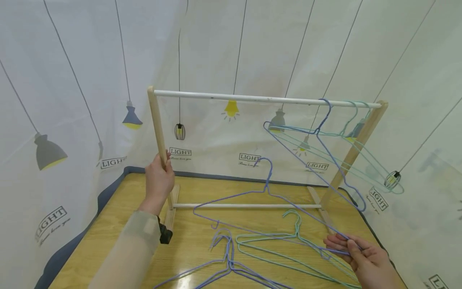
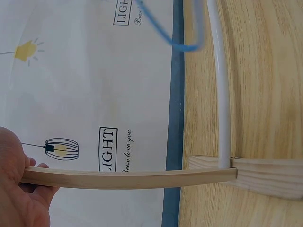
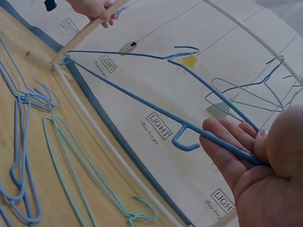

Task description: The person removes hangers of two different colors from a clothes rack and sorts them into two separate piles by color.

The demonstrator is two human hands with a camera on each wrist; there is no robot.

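Observation:
My left hand (image 1: pixel 159 178) grips the left wooden post (image 1: pixel 157 124) of a small clothes rack, its fingers wrapped round the wood, as the left wrist view also shows. By one lower corner, my right hand (image 1: pixel 368 257) holds a blue clothes hanger (image 1: pixel 231 195) between thumb and fingers. That hanger is in the air in front of the rack, below the white top rail (image 1: pixel 252 98), its hook upward and apart from the rail. On the rail's right part hang another blue hanger (image 1: pixel 326 150) and green hangers (image 1: pixel 375 162).
On the wooden table (image 1: pixel 119 241) lie several blue hangers (image 1: pixel 229 267) at the front and green hangers (image 1: pixel 281 257) to their right. A white lower bar (image 1: pixel 249 206) joins the rack's feet. Behind hangs a white sheet (image 1: pixel 216 48) printed with lamps.

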